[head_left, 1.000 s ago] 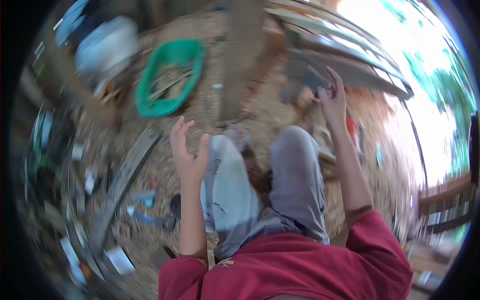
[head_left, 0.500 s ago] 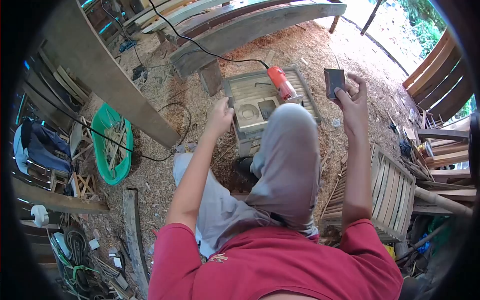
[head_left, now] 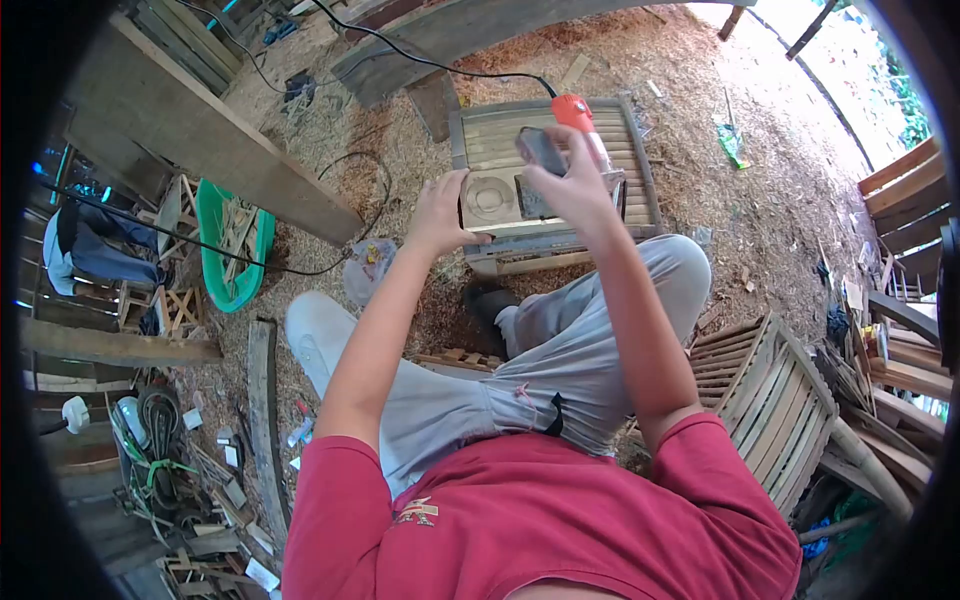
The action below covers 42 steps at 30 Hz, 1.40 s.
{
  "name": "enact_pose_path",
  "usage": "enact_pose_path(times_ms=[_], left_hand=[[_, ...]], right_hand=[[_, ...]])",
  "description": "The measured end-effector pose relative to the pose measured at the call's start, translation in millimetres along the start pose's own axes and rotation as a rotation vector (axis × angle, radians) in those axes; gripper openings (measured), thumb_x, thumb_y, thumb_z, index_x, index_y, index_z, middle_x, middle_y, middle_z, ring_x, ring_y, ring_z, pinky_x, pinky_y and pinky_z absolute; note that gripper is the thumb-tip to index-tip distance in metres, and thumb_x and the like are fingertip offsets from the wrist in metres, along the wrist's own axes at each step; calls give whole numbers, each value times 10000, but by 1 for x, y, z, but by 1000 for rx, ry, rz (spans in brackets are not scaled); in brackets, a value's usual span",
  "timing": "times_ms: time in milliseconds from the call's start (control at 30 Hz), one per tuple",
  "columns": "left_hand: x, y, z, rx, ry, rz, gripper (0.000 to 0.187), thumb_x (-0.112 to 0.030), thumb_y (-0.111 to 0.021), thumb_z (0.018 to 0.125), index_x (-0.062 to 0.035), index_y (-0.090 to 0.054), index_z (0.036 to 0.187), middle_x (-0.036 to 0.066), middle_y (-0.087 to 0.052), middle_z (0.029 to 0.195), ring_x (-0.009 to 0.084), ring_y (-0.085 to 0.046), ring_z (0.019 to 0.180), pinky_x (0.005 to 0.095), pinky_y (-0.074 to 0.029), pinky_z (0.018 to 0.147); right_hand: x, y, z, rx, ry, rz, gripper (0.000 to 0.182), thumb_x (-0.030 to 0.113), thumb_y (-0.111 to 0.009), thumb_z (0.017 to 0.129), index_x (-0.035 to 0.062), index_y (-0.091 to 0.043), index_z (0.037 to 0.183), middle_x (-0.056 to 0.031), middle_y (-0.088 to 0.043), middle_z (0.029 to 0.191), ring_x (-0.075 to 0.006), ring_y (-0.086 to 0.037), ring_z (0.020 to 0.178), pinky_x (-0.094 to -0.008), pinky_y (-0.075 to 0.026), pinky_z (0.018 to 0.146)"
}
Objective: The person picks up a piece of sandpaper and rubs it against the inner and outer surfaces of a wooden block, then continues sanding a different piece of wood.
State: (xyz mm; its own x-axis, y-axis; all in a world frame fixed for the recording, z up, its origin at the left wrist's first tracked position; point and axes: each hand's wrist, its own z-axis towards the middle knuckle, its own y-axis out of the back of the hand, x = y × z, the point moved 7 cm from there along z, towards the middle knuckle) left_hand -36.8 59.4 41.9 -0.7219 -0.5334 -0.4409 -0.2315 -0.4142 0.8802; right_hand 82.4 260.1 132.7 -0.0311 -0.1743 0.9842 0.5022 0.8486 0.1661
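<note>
A pale wooden board (head_left: 491,222) with a ring-shaped groove and a dark rectangular recess lies on a low slatted table (head_left: 640,150). Gripping its left end is my left hand (head_left: 438,215), thumb along the near edge and fingers on the far side. Above the recess, my right hand (head_left: 578,195) holds a dark, flat rectangular block (head_left: 543,150), slightly blurred by motion. Just behind that hand lies an orange-red corded power tool (head_left: 573,110), its lower end partly covered by my fingers.
Wood shavings cover the ground. To the left are a green tub (head_left: 232,290) of wood scraps and a slanting beam (head_left: 210,130). A slatted crate (head_left: 770,400) stands at right. The black cord (head_left: 440,68) runs off behind. Another person (head_left: 95,245) is bent over at far left.
My right hand has swung left with the dark block, from beside the table to over the board. My raised knee has dropped outward to the right. The left hand still grips the board.
</note>
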Motion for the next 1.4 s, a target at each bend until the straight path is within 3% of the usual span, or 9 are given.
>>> enact_pose_path(times_ms=[133,267,467,633,833,1067,1200,1333,1400], left_hand=[[2,-1,4,19,10,57,1314,-481,-1059,528,-85,-425,1607,141,-548,1572,362,-525,1483,593,-319,1302],[1,-3,9,100,11,169,1330,-456,-1061,531,-58,-396,1612,154,-543,1569,369,-521,1485,597,-329,1297],[-4,-5,22,256,-10,272,1312,-434,-1044,548,-17,-388,1605,189,-531,1577,375,-534,1479,604,-322,1305],[9,5,30,433,-131,227,1301,-401,-1009,562,-7,-363,1620,216,-526,1581,397,-514,1494,612,-294,1324],[26,-19,16,179,-221,9,1304,-420,-1010,558,-29,-364,1621,208,-544,1578,406,-498,1509,656,-266,1320],[23,-46,16,109,-161,-238,1383,-517,-1004,530,-37,-318,1631,203,-479,1636,388,-438,1561,628,-209,1302],[44,-72,8,-34,-227,-245,1382,-488,-1003,515,-46,-318,1630,210,-449,1650,389,-414,1570,614,-204,1291],[33,-59,13,65,-101,-351,1401,-491,-993,499,-69,-301,1642,221,-454,1639,400,-411,1567,610,-214,1274],[34,-62,15,90,-67,-368,1415,-505,-987,490,-81,-293,1647,221,-453,1639,404,-406,1569,607,-219,1269]], right_hand=[[-54,-15,-9,44,-117,-229,675,250,-777,934,-72,-533,1475,-313,-681,1371,-419,-718,1226,-470,-548,1077],[-48,-25,-10,109,88,-545,585,197,-793,902,-39,-608,1404,-301,-684,1275,-506,-673,1155,-543,-544,1043],[-50,-38,-44,-22,311,-670,544,154,-804,870,105,-680,1398,-195,-675,1222,-435,-641,1179,-544,-512,1005],[-55,-43,-68,-143,377,-771,419,178,-820,872,105,-763,1280,-158,-688,1232,-372,-631,1178,-514,-476,1018],[-54,-34,-67,-177,359,-782,371,163,-843,878,96,-791,1239,-156,-692,1197,-371,-646,1115,-502,-499,982],[-57,-36,-67,-388,194,-808,347,159,-867,868,89,-821,1204,-159,-706,1128,-371,-647,1047,-493,-528,943],[-39,-98,-88,-241,322,-751,345,163,-867,867,82,-821,1199,-160,-702,1082,-371,-644,1029,-480,-524,912],[-53,-31,-68,-483,198,-899,299,142,-859,873,67,-815,1159,-171,-692,1052,-363,-629,965,-482,-504,870],[-51,-51,-70,-415,247,-877,311,138,-862,868,64,-817,1167,-168,-693,1043,-361,-630,961,-478,-504,873]])
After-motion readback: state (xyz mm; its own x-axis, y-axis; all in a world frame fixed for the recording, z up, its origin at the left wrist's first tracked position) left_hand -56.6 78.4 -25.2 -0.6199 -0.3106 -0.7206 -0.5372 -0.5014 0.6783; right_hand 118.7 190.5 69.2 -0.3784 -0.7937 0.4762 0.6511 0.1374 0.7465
